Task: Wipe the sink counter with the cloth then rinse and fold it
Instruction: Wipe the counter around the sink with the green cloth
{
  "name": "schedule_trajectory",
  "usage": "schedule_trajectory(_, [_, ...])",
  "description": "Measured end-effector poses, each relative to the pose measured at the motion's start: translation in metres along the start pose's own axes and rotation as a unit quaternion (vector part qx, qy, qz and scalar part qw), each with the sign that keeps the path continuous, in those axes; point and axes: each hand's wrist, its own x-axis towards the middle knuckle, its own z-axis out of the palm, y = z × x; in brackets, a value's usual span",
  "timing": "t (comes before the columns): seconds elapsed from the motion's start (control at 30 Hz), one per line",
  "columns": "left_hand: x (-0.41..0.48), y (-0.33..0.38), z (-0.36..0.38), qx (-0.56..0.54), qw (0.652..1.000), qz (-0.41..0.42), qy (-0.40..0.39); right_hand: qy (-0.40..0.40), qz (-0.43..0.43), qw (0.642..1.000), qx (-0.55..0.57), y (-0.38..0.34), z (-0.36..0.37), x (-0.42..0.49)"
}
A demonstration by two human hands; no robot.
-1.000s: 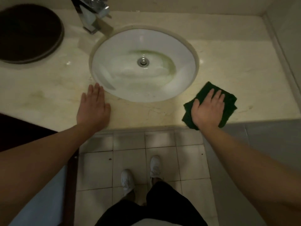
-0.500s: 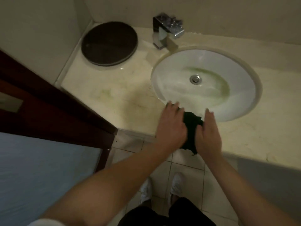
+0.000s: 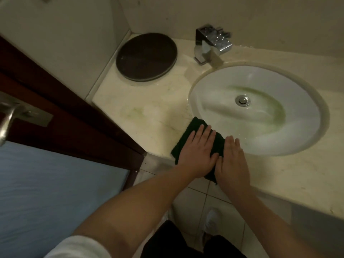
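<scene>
Half a second before, both hands had the cloth (image 3: pixel 188 141) bunched up between them at the counter's edge; now it lay spread flat, and the hands lay flat on top of it

Biggest was the counter (image 3: pixel 147 116), smooth pale stone with faint green smears. Set into it was the sink (image 3: pixel 260 112), a white shiny oval bowl with a green stain near its round metal drain (image 3: pixel 242 100). Left of the sink sat a round dark tray (image 3: pixel 146 56), smooth and flat. Behind the sink stood a square shiny metal tap (image 3: pixel 210 45).

The cloth was dark green and soft-looking, a folded rectangle on the front edge of the counter, just left of the sink. One corner hung off the edge.

The left hand (image 3: pixel 197 153) pressed down on it with fingers straight and a bit spread. The right hand (image 3: pixel 232 161) lay just beside it, also open and flat, thumbs nearly touching. Neither hand was gripping anything.

Most of the cloth was hidden under the hands. The right end of the counter was cut off, and a white shoe (image 3: pixel 212 220) on the floor was blurry
</scene>
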Motion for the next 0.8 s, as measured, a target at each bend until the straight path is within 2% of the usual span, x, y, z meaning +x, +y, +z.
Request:
schedule_trajectory(0.17, [0.011, -0.064, -0.012, 0.012, 1.0, 0.022, 0.0, -0.01, -0.019, 0.997, -0.08, -0.038, 0.023, 0.024])
schedule_trajectory(0.3, [0.038, -0.111, -0.023, 0.025, 0.997, 0.07, 0.002, 0.014, 0.018, 0.992, -0.124, -0.054, 0.033, 0.039])
schedule_trajectory(0.43, [0.087, -0.146, -0.039, 0.044, 0.994, 0.1, 0.001, 0.025, 0.045, 0.993, -0.102, -0.06, 0.034, 0.038])
schedule_trajectory(0.67, [0.153, -0.154, -0.053, -0.006, 0.997, 0.069, 0.041, 0.017, 0.066, 0.989, -0.134, -0.064, 0.031, 0.042])
schedule_trajectory(0.8, [0.165, -0.16, -0.055, 0.014, 0.998, 0.047, 0.045, 0.017, 0.072, 0.988, -0.133, -0.064, 0.032, 0.041])
